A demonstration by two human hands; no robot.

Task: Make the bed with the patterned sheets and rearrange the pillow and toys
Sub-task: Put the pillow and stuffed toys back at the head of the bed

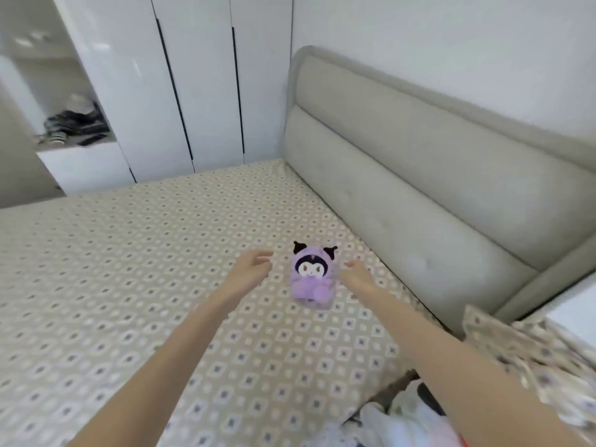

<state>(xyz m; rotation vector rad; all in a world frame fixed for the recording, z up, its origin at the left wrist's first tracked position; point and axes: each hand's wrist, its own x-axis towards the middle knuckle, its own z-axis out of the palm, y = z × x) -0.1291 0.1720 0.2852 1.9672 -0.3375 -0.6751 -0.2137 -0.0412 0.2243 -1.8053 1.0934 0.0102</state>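
Observation:
A small purple plush toy (312, 276) with black ears and a white face lies on the patterned sheet (135, 285) near the padded grey headboard (403, 175). My left hand (251, 270) hovers just left of the toy, fingers relaxed and apart from it. My right hand (358, 275) is just right of the toy, fingers open, holding nothing. The sheet lies flat over the mattress. A patterned pillow or folded cover (529, 356) shows at the lower right, partly behind my right forearm.
White wardrobe doors (193, 85) stand beyond the bed's far side. An open shelf (77, 127) at the left holds dark clothes. A heap of white fabric (406, 417) lies beside the bed at the bottom right.

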